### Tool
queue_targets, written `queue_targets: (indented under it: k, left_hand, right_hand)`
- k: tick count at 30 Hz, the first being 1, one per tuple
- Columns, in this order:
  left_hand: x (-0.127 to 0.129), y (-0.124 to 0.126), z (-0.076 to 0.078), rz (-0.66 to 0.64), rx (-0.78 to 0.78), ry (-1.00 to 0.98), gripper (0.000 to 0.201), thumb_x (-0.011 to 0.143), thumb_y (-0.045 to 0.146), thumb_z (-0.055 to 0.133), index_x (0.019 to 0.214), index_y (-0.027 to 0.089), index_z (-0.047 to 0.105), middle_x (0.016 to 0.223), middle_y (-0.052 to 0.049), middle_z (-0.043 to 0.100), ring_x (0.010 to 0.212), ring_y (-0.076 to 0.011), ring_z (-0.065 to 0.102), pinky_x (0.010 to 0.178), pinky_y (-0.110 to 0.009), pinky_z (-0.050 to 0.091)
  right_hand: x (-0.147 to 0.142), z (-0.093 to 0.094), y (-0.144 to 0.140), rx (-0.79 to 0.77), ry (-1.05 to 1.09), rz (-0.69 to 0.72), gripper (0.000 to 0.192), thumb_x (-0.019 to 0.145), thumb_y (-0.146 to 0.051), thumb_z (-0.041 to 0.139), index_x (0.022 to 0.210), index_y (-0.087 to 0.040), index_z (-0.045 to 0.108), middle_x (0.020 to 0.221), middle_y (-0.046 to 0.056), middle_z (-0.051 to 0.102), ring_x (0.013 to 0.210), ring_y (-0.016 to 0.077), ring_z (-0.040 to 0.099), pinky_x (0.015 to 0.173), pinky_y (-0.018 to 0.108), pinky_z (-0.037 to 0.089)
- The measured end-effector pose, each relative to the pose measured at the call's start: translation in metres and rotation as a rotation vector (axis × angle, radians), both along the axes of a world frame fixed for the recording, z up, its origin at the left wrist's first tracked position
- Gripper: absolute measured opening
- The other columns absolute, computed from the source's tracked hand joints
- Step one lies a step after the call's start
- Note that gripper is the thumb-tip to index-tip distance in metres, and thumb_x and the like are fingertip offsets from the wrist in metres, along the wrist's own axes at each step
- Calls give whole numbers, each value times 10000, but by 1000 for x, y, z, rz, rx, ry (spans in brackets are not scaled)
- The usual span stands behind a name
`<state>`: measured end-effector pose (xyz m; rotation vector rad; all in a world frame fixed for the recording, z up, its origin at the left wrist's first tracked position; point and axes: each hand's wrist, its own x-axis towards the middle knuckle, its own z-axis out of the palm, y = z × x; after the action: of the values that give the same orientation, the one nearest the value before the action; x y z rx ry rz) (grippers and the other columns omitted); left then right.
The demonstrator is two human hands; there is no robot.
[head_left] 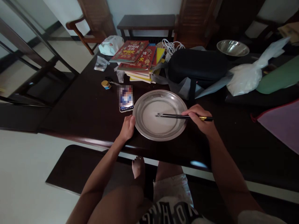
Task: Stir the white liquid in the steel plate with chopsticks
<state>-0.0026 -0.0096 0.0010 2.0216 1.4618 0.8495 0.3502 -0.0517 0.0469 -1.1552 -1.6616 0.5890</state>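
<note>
The step in hand looks like stirring or picking at a thin whitish film in the steel plate [161,137], which sits at the near edge of the table [81,115]. The right hand [198,118] pinches one pair of chopsticks [177,116] — tips over the plate's middle. The left hand [127,127], fingers curled, steadies the plate's left rim. Next likely needs a firm rim hold. One phone [126,99] lies just left of the plate — one small jar [106,84] beyond.

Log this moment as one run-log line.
left hand: steadies plate rim | right hand: holds chopsticks, tips over plate | phone: beside plate
</note>
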Motion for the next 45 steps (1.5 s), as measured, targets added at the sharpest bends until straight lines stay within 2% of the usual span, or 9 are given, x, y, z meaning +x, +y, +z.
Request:
queue_targets:
  k: [4,9,15,21,26,32,37,42,45]
  left_hand:
    - [-1,0,-2,-3,2,4,619,1061,611,182,636,245,446,673,-81,599,704,-235,581,790,-418,535]
    - [1,0,0,7,0,2,640,1049,656,165,639,249,441,675,-79,604,689,-229,567,774,-414,523]
    - [2,0,3,12,-14,-6,674,1023,722,148,633,256,440,648,-69,577,685,-231,548,768,-408,511]
    - [2,0,3,14,-24,-31,690,1010,762,166,621,259,433,628,-63,556,684,-234,542,767,-402,504]
    - [1,1,1,4,-8,-21,686,1020,736,155,621,254,436,636,-70,575,674,-233,555,754,-406,517]
    - [0,0,0,1,3,5,632,1053,645,159,648,251,440,679,-80,598,703,-237,577,791,-415,525]
    - [-1,0,-2,-1,4,8,621,1066,603,184,656,240,477,703,-88,618,726,-239,593,805,-415,536]
    - [-1,1,-3,-7,7,7,650,1052,656,155,646,243,450,676,-76,594,699,-230,577,781,-408,528]
    - [-1,1,-3,-2,14,15,661,1044,678,138,644,244,436,675,-74,595,700,-225,568,773,-402,523]
  right_hand:
    - [4,-2,-1,-20,74,-82,256,1018,-428,605,931,-308,813,805,20,808,804,234,740,785,423,580]
    - [-1,-2,-1,-18,2,42,238,1016,-394,612,935,-310,819,877,21,822,857,230,729,793,417,586]
    - [4,-2,-1,-5,69,-83,246,1015,-419,615,926,-312,817,824,23,807,814,241,734,794,437,575]
    - [0,-1,-1,-23,0,19,244,1015,-417,616,936,-312,821,904,26,822,878,238,733,810,427,585]
    - [4,-2,-1,-10,69,-69,244,1024,-425,607,955,-315,814,816,16,812,807,233,735,798,430,562]
    - [-2,-2,0,-8,-13,42,231,1013,-403,617,945,-318,821,898,20,826,864,231,729,796,419,576]
    - [3,-3,-1,8,70,-80,239,1017,-400,611,941,-308,818,813,20,809,815,238,732,788,428,570]
    - [-2,-2,-1,-15,18,36,229,1017,-386,616,942,-312,820,870,15,824,843,230,732,792,413,579]
    - [-1,-2,0,8,-10,-1,236,1010,-402,625,930,-300,822,907,26,827,862,232,731,804,416,582]
